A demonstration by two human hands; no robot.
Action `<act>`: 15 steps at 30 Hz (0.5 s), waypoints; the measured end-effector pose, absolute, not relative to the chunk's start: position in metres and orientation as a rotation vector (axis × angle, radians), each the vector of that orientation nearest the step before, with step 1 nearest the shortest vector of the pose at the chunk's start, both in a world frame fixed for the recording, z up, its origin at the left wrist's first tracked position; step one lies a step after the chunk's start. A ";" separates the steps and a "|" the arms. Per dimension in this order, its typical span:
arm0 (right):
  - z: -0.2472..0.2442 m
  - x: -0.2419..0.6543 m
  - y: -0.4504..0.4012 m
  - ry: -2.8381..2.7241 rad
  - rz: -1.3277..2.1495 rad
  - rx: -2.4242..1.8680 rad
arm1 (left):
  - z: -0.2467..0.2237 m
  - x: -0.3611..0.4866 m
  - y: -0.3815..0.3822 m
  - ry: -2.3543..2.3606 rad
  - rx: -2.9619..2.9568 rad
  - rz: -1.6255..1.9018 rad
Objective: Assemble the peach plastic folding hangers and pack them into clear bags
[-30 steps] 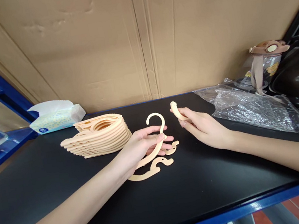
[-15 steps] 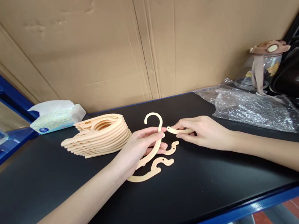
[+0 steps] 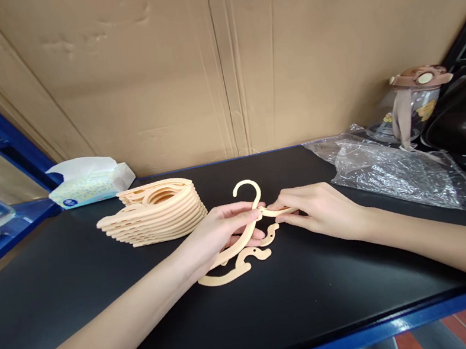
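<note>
Between finger and thumb, my left hand (image 3: 233,225) grips a beige hanger piece with a hook (image 3: 258,191), the hook pointing away from me. My right hand (image 3: 320,207) pinches a slim curved hanger arm (image 3: 273,212). The free end of that arm meets the base of the hook; whether the two are joined I cannot tell. Under my left hand, loose curved hanger pieces (image 3: 226,276) with small holes lie on the black table, one of them (image 3: 271,235) partly covered by my fingers.
A neat stack of folded beige hangers (image 3: 163,217) stands at the left, in front of a tissue pack (image 3: 90,184). Clear plastic wrapping (image 3: 398,169) and a drinking bottle (image 3: 413,100) are at the right. Cardboard (image 3: 144,82) backs the table (image 3: 308,293).
The hooked piece has shifted slightly right and toward me. The gap between the right-hand arm and the hook's base has closed, so they now touch.
</note>
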State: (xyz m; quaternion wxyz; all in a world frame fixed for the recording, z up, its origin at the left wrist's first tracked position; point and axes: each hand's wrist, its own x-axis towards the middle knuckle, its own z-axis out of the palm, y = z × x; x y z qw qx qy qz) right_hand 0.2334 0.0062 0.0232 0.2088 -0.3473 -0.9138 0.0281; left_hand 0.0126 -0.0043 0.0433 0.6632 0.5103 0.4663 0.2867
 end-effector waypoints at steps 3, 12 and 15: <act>0.024 0.233 0.006 -2.556 0.039 -0.968 | 0.047 0.013 -0.006 1.083 1.124 0.680; 0.025 0.231 0.006 -2.622 -0.145 -0.812 | 0.042 0.009 -0.004 0.969 1.193 0.570; 0.024 0.232 0.006 -2.617 -0.175 -0.790 | 0.044 0.008 -0.004 0.962 1.208 0.544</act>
